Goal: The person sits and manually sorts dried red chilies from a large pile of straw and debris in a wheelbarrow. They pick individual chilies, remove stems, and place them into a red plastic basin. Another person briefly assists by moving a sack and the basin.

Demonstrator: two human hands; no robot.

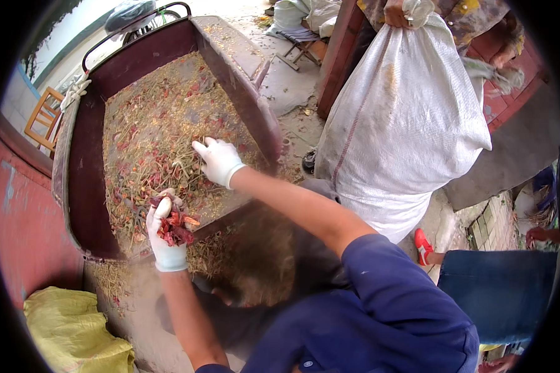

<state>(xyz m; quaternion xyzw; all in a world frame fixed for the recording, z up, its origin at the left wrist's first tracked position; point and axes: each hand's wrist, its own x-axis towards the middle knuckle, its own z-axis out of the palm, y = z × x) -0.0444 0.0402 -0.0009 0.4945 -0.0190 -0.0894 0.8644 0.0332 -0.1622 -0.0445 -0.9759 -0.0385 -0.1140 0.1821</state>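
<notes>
My left hand (163,233), in a white glove, holds a bunch of dried red pepper pieces (175,228) at the near edge of the cart bed. Farther in, my right hand (220,161), also gloved, is low over the litter with its fingers apart. I see nothing held in it, though its palm side is hidden. Dry stems, red skins and pale yellow seeds form a loose layer of plant debris (168,121) across the bed. Dark red metal walls (86,186) bound the cart on its left and far sides.
A person's hand (395,14) grips the neck of a full white woven sack (401,116) on the right. A yellow sack (74,331) lies at lower left. Beside me on the right are a dark blue panel (497,293) and someone's red shoe (422,245).
</notes>
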